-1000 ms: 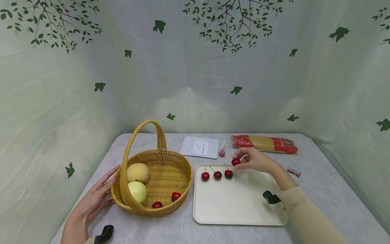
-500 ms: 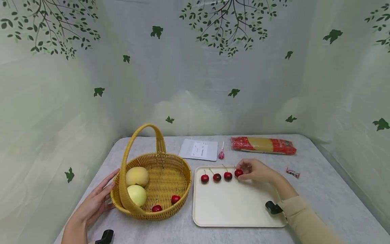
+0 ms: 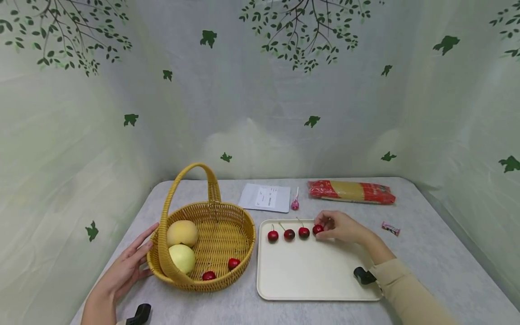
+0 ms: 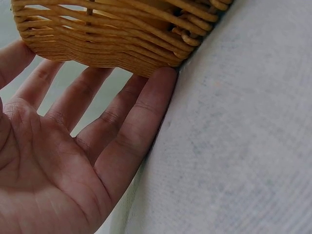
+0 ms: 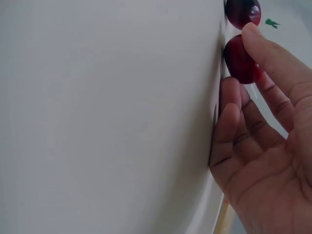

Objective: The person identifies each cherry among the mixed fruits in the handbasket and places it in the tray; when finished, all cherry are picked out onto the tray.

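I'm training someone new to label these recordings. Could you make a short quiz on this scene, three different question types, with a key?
1. Count: How many cherries show inside the basket?

2. True or false: The left hand is touching the basket's side.

3. Multiple choice: The right hand pinches a cherry. Which edge of the tray is that held cherry closest to?
A) the near edge
B) the far edge
C) the right edge

Key:
1. Two.
2. True; its fingers touch the weave.
3. B.
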